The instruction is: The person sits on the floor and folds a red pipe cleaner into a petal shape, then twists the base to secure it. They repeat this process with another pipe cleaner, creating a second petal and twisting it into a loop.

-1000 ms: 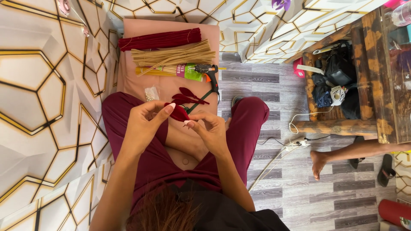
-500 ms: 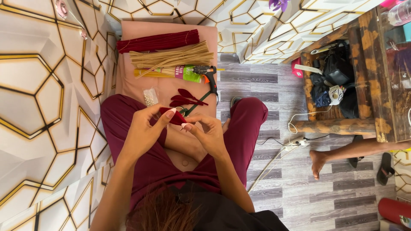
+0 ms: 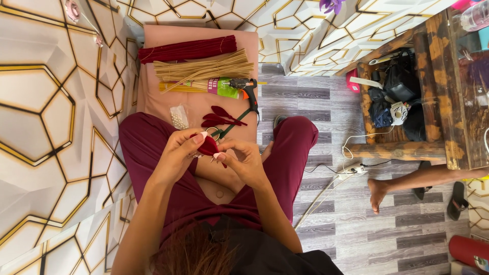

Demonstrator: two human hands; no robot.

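One dark red petal [image 3: 209, 146] sits pinched between both hands, left hand [image 3: 179, 153] and right hand [image 3: 245, 162]; three bundles of sticks [image 3: 204, 69] lie beyond.

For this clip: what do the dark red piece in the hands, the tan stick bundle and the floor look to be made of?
The dark red petal piece, pinched between left hand and right hand, looks like soft matte fabric or foam sheet; its edges curl. The tan stick bundle looks like thin dry wood or bamboo, unpainted and straight. The floor shows grey wood-grain planks, possibly laminate or vinyl.
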